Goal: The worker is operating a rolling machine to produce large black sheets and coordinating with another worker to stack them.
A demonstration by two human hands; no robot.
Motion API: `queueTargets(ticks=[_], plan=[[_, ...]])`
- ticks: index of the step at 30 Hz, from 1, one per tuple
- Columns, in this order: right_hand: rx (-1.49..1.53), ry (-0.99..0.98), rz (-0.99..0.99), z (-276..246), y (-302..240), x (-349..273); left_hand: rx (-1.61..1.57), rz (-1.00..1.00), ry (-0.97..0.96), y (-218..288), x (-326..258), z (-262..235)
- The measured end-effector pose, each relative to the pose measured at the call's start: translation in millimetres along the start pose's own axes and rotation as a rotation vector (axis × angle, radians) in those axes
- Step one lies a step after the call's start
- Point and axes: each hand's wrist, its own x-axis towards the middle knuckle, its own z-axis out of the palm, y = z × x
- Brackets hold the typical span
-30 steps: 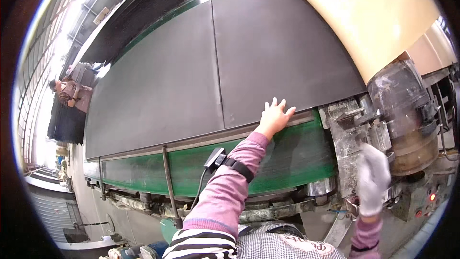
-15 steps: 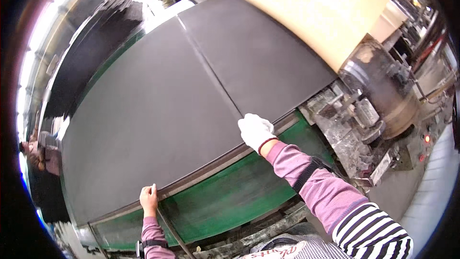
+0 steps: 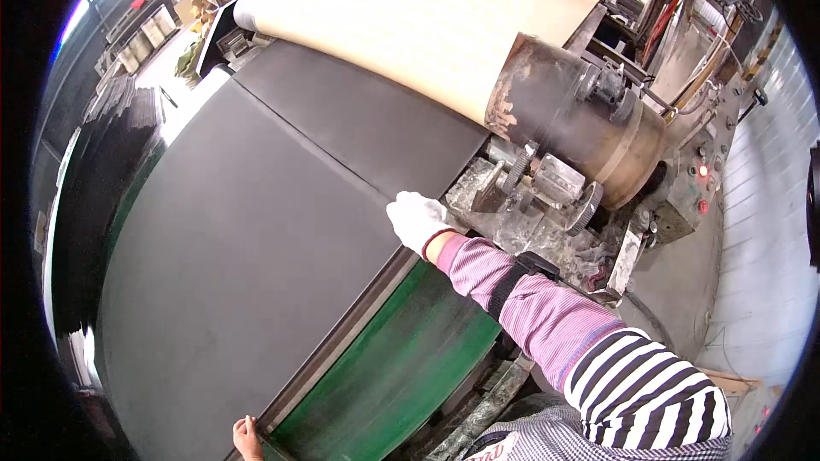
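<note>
A wide dark grey sheet point(image 3: 248, 230) lies over a green surface point(image 3: 393, 358). A thin, straight line point(image 3: 309, 143) crosses it from the far edge to my right hand point(image 3: 418, 222). That hand wears a white glove, its fingers closed at the line's near end; whatever they hold is hidden. Bare and low in the view, my left hand point(image 3: 247, 439) has its fingers bent over the sheet's near edge, beside a brown edge strip point(image 3: 342, 337). Its lower part is cut off by the frame.
Beyond the line, a large pale yellow roll point(image 3: 393, 26) spans the sheet. At its right end are a worn metal drum point(image 3: 581, 111), toothed gears point(image 3: 584, 207) and a control panel with a lit red lamp point(image 3: 703, 171). Black sheets point(image 3: 102, 196) are stacked at the far left.
My view has swung right, showing more of the drum and gears. The line and my right hand are closer to the roll. My left hand sits lower in the picture, still at the near edge.
</note>
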Motion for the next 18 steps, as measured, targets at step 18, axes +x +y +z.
queueTargets(ticks=[18], plan=[[0.433,0.618,-0.612,-120.8,79.0,-195.5,0.074,0.206,-0.166,236.1,1.2,44.1]])
